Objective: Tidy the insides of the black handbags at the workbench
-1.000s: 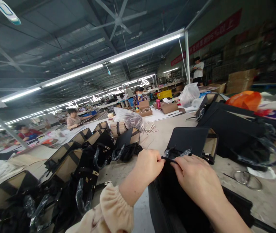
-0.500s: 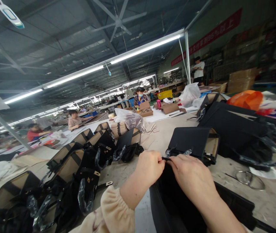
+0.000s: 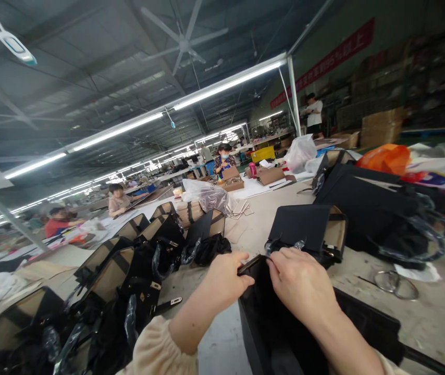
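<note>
A black handbag stands upright in front of me, its dark inside partly hidden by my forearm. My left hand is at the left corner of its top edge, with thumb and fingers on either side of the rim. My right hand is closed over the same edge further right, knuckles up; its fingertips are hidden. Just beyond my hands sits another black bag with a beige lining and plastic-wrapped handles.
Several black bags with beige linings crowd the table on the left. A larger black bag lies at the right, near wire rings. A clear plastic bag and brown bags lie further back. Co-workers sit beyond.
My left hand has moved a little left and down along the rim, its thumb and fingers now further apart. The bag's top edge shows more between my hands. My right hand stays on the edge.
</note>
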The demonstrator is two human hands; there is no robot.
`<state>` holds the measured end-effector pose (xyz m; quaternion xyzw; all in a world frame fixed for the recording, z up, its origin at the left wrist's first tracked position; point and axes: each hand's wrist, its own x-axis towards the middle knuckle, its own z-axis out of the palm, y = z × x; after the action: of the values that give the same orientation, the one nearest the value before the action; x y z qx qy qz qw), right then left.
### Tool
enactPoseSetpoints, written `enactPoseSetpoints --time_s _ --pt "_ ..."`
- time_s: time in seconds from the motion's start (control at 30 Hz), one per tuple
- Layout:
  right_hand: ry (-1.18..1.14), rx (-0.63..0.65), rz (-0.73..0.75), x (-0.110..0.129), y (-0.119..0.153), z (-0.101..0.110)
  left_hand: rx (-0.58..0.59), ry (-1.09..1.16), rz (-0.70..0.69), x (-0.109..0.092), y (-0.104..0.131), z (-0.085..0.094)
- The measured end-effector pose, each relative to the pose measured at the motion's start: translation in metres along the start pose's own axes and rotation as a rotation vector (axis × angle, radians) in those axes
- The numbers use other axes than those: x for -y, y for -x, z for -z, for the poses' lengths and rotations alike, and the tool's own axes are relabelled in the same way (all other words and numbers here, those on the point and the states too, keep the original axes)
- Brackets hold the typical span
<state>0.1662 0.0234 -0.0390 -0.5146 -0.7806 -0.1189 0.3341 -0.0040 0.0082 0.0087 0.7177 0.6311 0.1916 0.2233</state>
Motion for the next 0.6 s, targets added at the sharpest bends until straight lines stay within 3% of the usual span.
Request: enactPoseSetpoints --time_s 0.13,0.27,0.47,0.6 --pt "0.025 0.037 -0.036 -0.003 0.005 0.010 0.031 -0.040 -0.109 0.006 -0.006 0.003" --pt "0.047 0.046 -0.068 -0.007 0.004 0.012 0.050 -0.166 -0.125 -0.005 -0.009 0.001" --pt "0.050 0.037 -0.074 -0.010 0.003 0.009 -0.129 -0.304 -0.087 -0.028 -0.002 -0.010" --pt "0.037 0.050 -0.067 -0.009 0.005 0.009 -0.158 -0.371 -0.015 -0.029 -0.001 -0.016"
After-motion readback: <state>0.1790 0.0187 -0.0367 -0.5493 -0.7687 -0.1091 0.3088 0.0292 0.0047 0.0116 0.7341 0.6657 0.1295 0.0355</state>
